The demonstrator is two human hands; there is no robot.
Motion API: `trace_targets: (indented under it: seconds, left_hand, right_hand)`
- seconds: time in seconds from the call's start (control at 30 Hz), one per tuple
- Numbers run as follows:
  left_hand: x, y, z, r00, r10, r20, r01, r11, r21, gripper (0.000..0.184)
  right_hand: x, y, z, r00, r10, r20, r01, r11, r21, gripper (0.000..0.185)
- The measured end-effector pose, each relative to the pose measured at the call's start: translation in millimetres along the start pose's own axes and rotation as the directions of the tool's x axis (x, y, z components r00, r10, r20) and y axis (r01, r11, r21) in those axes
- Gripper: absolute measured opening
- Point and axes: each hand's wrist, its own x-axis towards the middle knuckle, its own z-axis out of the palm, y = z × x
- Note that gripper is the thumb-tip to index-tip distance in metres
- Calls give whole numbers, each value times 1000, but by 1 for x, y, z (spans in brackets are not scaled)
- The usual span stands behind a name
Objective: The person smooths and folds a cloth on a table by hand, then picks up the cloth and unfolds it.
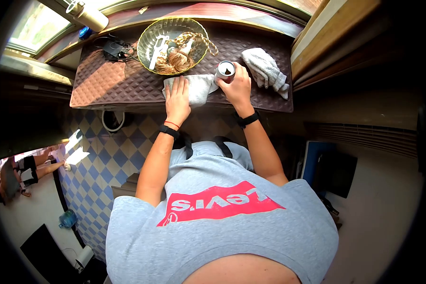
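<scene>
My right hand [240, 90] is wrapped round an opened drink can [226, 68], which stands upright near the front of the quilted brown table cover [128, 92]. Flat on a folded white cloth [202, 87] lies my left hand [177, 100], its fingers stretched forward. The cloth reaches almost to the can; whether they touch I cannot tell. Just behind it is a clear bowl with a yellowish rim [148, 66]. Inside are a white plastic tool [157, 51] and a tassel with twisted golden cord [181, 57]. A crumpled grey-white towel [265, 71] rests right of the can.
Dark cables with a black adapter [116, 49] lie at the table's left. A beige cup-like container [87, 15] and a blue lid [85, 33] are on the window ledge. A white-rimmed bin [113, 122] stands below on the checkered floor. Another person [26, 170] is at far left.
</scene>
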Motion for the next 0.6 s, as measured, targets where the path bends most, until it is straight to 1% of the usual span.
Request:
trace_targets:
  seconds: [0.03, 0.13, 0.17, 0.2, 0.3, 0.37, 0.43, 0.47, 0.53, 0.6]
  left_hand:
    - [-2, -1, -2, 1000, 7, 4, -7, 1000, -16, 100]
    - [-1, -6, -9, 999, 40, 9, -39, 998, -52, 100]
    - [-2, -7, -11, 999, 47, 17, -46, 997, -62, 100]
    - [-1, -6, -15, 998, 56, 20, -54, 996, -73, 100]
    - [2, -12, -25, 992, 101, 78, -92, 989, -117, 100]
    - [7, -20, -33, 983, 154, 102, -134, 975, -179, 96]
    - [11, -29, -30, 973, 215, 85, -194, 959, -204, 94]
    - [12, -33, -29, 968, 241, 75, -220, 952, -214, 93]
    - [15, -37, -28, 966, 254, 56, -230, 935, -270, 91]
    - [13, -43, -25, 963, 266, 38, -242, 919, -313, 91]
  right_hand:
    - [2, -1, -1, 1000, -7, -15, 7, 1000, -7, 68]
    - [12, -10, -11, 997, 69, -34, -66, 996, 67, 67]
    - [15, -14, -15, 996, 90, -16, -88, 992, 87, 68]
    - [21, -17, -18, 996, 61, -69, -56, 996, 76, 67]
    - [38, -25, -23, 992, 27, -125, -18, 997, 78, 67]
    - [50, -35, -28, 987, 38, -154, -26, 996, 81, 67]
    - [67, -37, -30, 987, 29, -160, -16, 997, 79, 67]
    - [76, -37, -29, 981, -18, -195, 34, 996, 79, 67]
    - [97, -41, -29, 977, -39, -208, 44, 999, 21, 67]
    - [116, -49, -27, 979, -23, -203, 30, 999, 29, 64]
